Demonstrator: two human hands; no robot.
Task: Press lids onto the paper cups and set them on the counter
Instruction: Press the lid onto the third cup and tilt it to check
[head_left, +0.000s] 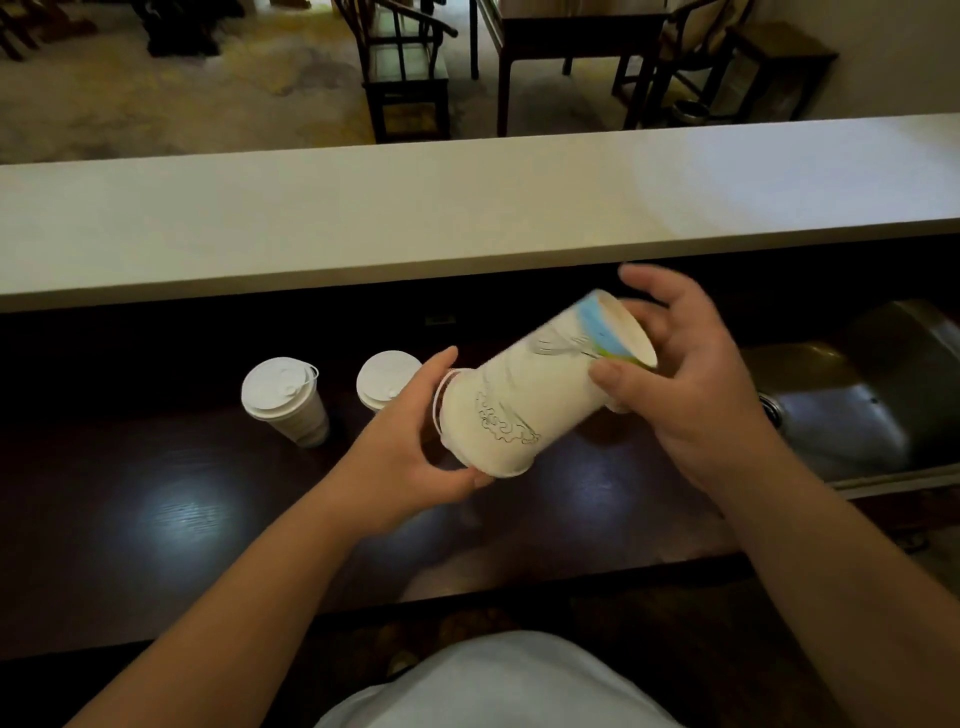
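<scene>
A white paper cup (524, 400) with line drawings and a blue-green band lies tilted on its side in the air between my hands, above the dark lower counter (156, 509). Its white lid (440, 410) faces my left hand (395, 452), which cups that end with the thumb underneath and fingers over the top. My right hand (696, 374) grips the cup's base end, thumb on the side wall and fingers curled behind the bottom. Two lidded white cups stand upright on the dark counter, one on the left (284, 400) and another (387, 379) partly hidden behind my left hand.
A long white upper counter (467, 208) runs across the view behind the dark one. A steel sink (852, 395) sits at the right. Beyond the counter are dark wooden chairs (405, 67) and a table (571, 31).
</scene>
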